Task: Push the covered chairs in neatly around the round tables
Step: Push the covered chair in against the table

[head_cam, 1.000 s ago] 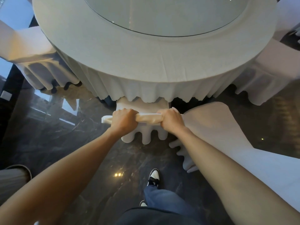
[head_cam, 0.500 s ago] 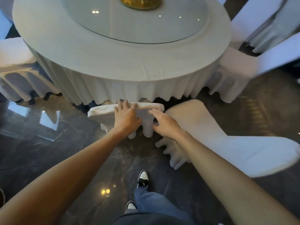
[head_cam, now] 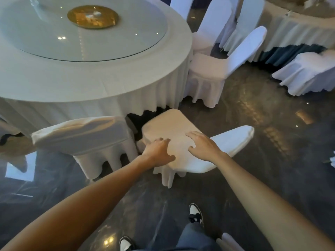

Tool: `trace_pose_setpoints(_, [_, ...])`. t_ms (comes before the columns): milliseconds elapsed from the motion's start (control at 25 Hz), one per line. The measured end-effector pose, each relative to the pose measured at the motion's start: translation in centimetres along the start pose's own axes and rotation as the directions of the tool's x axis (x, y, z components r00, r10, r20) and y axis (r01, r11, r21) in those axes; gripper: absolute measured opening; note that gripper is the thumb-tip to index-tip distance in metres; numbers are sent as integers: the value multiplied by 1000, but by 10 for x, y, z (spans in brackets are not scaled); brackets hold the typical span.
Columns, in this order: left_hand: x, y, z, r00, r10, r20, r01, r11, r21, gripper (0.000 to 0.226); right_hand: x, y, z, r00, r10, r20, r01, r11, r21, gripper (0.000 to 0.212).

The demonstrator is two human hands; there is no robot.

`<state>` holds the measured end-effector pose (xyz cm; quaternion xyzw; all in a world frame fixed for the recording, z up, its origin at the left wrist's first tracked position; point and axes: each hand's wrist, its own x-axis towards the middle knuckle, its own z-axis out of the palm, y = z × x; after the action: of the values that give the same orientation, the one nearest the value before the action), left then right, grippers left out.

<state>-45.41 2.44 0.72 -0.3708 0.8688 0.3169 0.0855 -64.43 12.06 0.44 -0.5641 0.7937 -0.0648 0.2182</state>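
No writing or label can be read anywhere on the linens or the floor. The covered chair (head_cam: 174, 127) under the hands stands angled beside the round table (head_cam: 87, 77), its seat corner close to the tablecloth's hem and its back pointing right and away from the table. The left hand (head_cam: 159, 153) lies on the seat's near left edge, fingers slightly bent over the cloth; the right hand (head_cam: 203, 145) hovers or rests flat on the seat with fingers spread — contact cannot be told for certain. Just to the left, a second covered chair (head_cam: 83, 134) sits tucked against the tablecloth, very close to the angled one. A glass turntable (head_cam: 126, 38) with a gold centrepiece (head_cam: 92, 17) tops the table. Further right, more covered chairs (head_cam: 217, 67) stand between this table and another skirted table (head_cam: 297, 31). Two sneakers (head_cam: 195, 213) show on the dark glossy floor (head_cam: 272, 160).
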Motion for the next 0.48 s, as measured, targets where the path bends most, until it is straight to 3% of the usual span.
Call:
trace_pose_setpoints(200, [48,122,69,998,-26,50,29,998,-64,85,-13,119,-46,998,-25,62,29,997,-70,58])
trace_pose_setpoints(360, [81,194,121,993,-93,69,98,991,-86,76,-23,204,-67,976,-67,206,80,995,-55,66])
trace_pose_setpoints(480, [103,223,147,984,-158,83,163,985,-63,67,-23,258,-71,941,-168,293,230,954,-192,74])
